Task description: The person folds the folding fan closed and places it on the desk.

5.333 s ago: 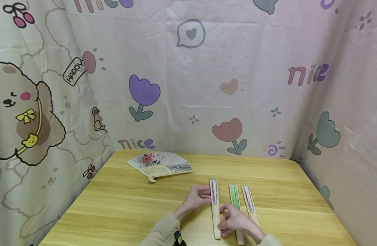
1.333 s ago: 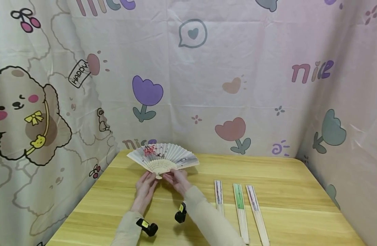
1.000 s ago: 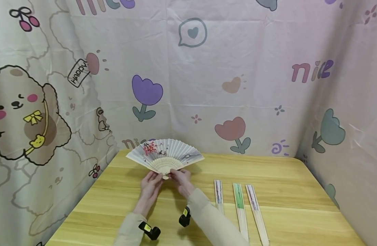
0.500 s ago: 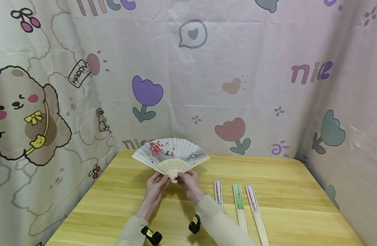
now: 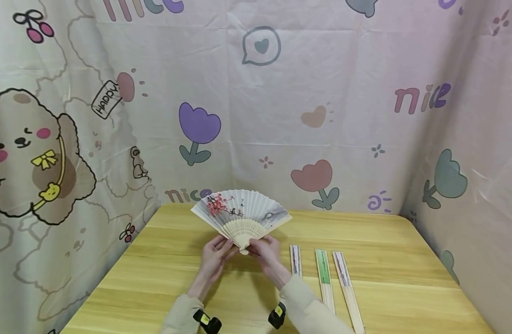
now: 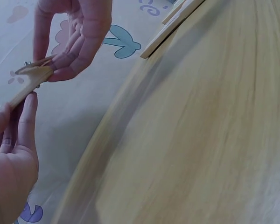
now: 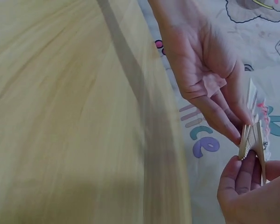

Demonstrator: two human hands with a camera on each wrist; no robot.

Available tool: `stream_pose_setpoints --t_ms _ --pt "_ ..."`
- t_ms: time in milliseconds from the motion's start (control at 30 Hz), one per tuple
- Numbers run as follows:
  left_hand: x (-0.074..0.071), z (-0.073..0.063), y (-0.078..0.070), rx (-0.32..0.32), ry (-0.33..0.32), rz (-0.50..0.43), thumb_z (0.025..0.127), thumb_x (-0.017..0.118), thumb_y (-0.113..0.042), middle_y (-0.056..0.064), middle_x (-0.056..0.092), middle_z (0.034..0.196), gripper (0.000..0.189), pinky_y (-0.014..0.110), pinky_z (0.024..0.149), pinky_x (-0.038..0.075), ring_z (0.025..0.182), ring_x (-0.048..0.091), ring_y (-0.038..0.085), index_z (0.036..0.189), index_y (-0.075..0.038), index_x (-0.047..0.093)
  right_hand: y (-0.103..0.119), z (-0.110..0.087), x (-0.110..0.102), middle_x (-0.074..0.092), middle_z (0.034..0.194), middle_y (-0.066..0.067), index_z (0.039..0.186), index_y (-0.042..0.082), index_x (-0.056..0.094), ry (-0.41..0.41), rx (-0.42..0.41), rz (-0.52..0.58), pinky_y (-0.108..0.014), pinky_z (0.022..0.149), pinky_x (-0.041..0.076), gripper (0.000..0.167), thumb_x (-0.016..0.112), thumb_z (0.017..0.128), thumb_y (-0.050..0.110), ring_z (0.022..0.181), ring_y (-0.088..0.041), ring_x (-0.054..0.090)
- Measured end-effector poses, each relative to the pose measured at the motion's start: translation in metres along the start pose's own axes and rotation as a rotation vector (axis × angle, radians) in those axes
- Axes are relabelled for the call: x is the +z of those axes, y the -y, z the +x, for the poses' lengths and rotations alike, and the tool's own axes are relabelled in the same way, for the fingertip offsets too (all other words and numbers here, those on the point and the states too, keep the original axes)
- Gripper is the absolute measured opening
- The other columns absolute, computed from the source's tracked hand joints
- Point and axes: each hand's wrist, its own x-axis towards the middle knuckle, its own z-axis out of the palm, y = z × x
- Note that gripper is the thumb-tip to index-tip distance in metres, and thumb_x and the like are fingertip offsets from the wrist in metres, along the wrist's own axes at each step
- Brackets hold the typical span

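Observation:
Both hands hold a spread folding fan (image 5: 249, 204) above the table in the head view. It has a pale grey-white leaf with red blossoms and light openwork ribs. My left hand (image 5: 214, 260) pinches the left side of its base between thumb and fingers. On the right side of the base, my right hand (image 5: 269, 257) does the same. The pivot end pokes out between the hands. From the right wrist, the ribs (image 7: 253, 140) appear edge-on, bunched between the hands.
Right of the hands lie three folded fans, side by side: a purple-grey one (image 5: 296, 260) partly behind the right sleeve, a green one (image 5: 324, 269) and another purplish one (image 5: 343, 273). The wooden table (image 5: 147, 273) meets printed cloth (image 5: 256, 106) at the back and sides.
Earlier the hands were at the leftmost folded fan while the spread fan lay at the back left. Now they hold it raised, farther right and nearer, and it looks slightly narrower.

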Motion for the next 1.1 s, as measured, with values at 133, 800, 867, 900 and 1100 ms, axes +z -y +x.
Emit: stream_pose_setpoints --t_ms 133,800,867,900,1100 --pt "0.001 0.000 0.003 0.008 0.038 -0.003 0.098 0.054 0.008 0.001 0.075 0.101 0.039 0.030 0.089 0.066 0.092 0.075 0.015 0.134 0.017 0.045 0.004 -0.006 -0.006 0.074 0.080 -0.001 0.121 -0.015 0.049 0.023 0.000 -0.023 -0.022 0.072 0.063 0.033 0.061 0.092 -0.004 0.073 -0.010 0.071" --pt "0.003 -0.006 0.014 -0.002 0.341 -0.043 0.098 0.056 0.006 -0.001 0.075 0.107 0.029 0.028 0.091 0.064 0.098 0.074 0.012 0.115 -0.015 0.067 0.012 -0.030 -0.036 0.075 0.085 0.000 0.120 -0.011 0.052 0.044 0.014 -0.050 -0.024 0.075 0.063 0.032 0.063 0.092 -0.001 0.075 -0.011 0.072" --pt "0.004 -0.005 0.016 -0.001 0.360 -0.036 0.099 0.056 0.005 -0.001 0.075 0.107 0.028 0.028 0.091 0.065 0.098 0.074 0.012 0.116 -0.015 0.067 0.014 -0.032 -0.039 0.075 0.084 0.000 0.119 -0.010 0.052 0.053 0.017 -0.051 -0.024 0.075 0.063 0.031 0.064 0.092 0.000 0.075 -0.010 0.072" --pt "0.004 -0.005 0.016 -0.003 0.368 -0.033 0.099 0.056 0.005 -0.001 0.075 0.107 0.029 0.028 0.091 0.064 0.097 0.074 0.012 0.116 -0.015 0.067 0.015 -0.033 -0.040 0.075 0.084 0.000 0.119 -0.009 0.051 0.056 0.019 -0.050 -0.024 0.075 0.063 0.031 0.064 0.092 0.000 0.075 -0.011 0.072" --pt "0.007 -0.004 0.019 -0.013 0.409 -0.030 0.099 0.053 0.006 -0.001 0.076 0.106 0.029 0.028 0.090 0.065 0.096 0.074 0.013 0.114 -0.014 0.068 0.019 -0.037 -0.046 0.074 0.081 0.001 0.111 -0.004 0.052 0.074 0.036 -0.053 -0.024 0.074 0.064 0.023 0.064 0.091 -0.001 0.073 -0.010 0.072"
